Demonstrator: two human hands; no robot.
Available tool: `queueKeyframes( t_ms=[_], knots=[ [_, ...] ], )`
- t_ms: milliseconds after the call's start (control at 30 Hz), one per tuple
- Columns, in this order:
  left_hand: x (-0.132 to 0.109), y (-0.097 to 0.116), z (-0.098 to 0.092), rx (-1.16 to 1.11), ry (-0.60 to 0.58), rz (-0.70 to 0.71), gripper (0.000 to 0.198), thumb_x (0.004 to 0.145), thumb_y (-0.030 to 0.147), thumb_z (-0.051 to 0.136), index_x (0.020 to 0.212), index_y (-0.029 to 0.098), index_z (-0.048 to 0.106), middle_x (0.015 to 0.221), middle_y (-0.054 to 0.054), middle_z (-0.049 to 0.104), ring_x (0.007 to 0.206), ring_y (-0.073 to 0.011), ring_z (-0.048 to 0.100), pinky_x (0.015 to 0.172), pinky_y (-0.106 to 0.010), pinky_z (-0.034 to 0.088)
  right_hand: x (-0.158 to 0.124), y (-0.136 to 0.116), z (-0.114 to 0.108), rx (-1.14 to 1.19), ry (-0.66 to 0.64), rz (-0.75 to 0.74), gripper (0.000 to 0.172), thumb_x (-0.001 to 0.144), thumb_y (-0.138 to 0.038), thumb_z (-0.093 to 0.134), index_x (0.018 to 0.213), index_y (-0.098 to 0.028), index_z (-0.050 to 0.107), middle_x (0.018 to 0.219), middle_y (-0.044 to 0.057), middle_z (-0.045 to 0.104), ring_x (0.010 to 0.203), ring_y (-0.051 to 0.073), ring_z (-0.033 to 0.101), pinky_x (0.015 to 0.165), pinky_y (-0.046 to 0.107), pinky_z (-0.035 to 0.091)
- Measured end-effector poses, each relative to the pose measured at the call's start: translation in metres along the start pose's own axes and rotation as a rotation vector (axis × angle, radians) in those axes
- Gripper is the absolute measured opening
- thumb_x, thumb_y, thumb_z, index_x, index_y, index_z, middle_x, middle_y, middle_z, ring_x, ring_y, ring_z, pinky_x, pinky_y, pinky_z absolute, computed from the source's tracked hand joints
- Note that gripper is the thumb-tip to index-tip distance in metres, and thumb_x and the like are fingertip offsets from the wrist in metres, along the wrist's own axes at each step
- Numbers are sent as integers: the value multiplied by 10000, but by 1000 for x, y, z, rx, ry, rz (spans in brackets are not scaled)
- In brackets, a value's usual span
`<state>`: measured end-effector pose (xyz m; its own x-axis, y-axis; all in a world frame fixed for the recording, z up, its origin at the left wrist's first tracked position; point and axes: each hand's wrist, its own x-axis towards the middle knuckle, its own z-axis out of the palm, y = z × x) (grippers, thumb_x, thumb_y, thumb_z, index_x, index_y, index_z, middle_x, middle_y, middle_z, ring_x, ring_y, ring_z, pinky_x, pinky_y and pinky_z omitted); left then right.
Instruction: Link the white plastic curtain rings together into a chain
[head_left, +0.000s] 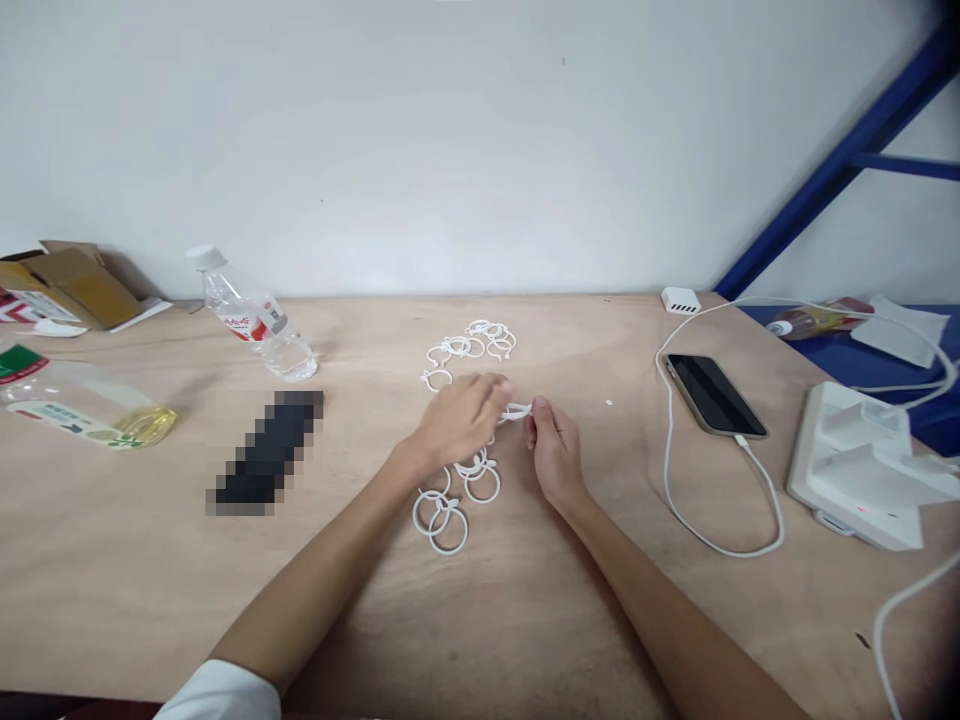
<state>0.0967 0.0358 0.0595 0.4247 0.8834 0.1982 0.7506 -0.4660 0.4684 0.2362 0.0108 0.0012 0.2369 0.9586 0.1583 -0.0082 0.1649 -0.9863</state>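
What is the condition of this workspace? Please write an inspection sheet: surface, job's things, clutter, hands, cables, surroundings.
Surface: light-brown wooden table
Job's things: thin white rings, several overlapping
Clutter: white-capped clear bottle, clear bottle holding yellow liquid, brown cardboard box, black-screened phone, pixelated dark item
Hands: right hand pinches a white ring; left hand beside it, contact unclear
Cables: thin white cable, plugged into phone, looped
Surroundings: pale wall, blue frame

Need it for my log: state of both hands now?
Left hand: at the white ring, grip hidden; can't tell.
Right hand: closed, pinching the white ring.
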Motion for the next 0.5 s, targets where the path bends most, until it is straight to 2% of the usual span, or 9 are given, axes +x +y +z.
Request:
queueKeyframes(
  t_ms=[100, 200, 300, 500],
  knots=[
    [3, -29, -3, 41, 116, -188, 432, 964, 430, 211, 1124, 210, 546, 1056, -92, 630, 1034, -234, 571, 896, -373, 427, 0, -2, -1, -61, -52, 4, 427, 866, -531, 449, 607, -194, 479, 568, -35, 435, 542, 115, 379, 529, 253, 307],
    [1, -56, 1, 150, 91, -370, 396, 930, 456, 328, 1167, 212, 532, 1026, -119, 591, 954, -257, 593, 841, -390, 443, -1, -6, -1, -106, -131, -21, 365, 837, -471, 522, 609, -186, 532, 550, -40, 419, 545, 116, 375, 545, 254, 312],
    [-2, -68, 8, 206, 82, -376, 411, 886, 524, 406, 1075, 199, 574, 1024, -124, 551, 957, -258, 582, 843, -379, 440, -1, -9, -1, -117, -147, -35, 315, 817, -435, 552, 631, -182, 582, 538, -40, 415, 541, 118, 374, 543, 254, 321],
    [-1, -70, 11, 258, 94, -363, 427, 819, 580, 477, 791, 170, 589, 919, -118, 561, 875, -252, 575, 787, -353, 441, 0, -9, 0, -160, -155, -37, 262, 781, -401, 600, 647, -178, 634, 563, -21, 498, 561, 129, 423, 561, 262, 347]
  ],
)
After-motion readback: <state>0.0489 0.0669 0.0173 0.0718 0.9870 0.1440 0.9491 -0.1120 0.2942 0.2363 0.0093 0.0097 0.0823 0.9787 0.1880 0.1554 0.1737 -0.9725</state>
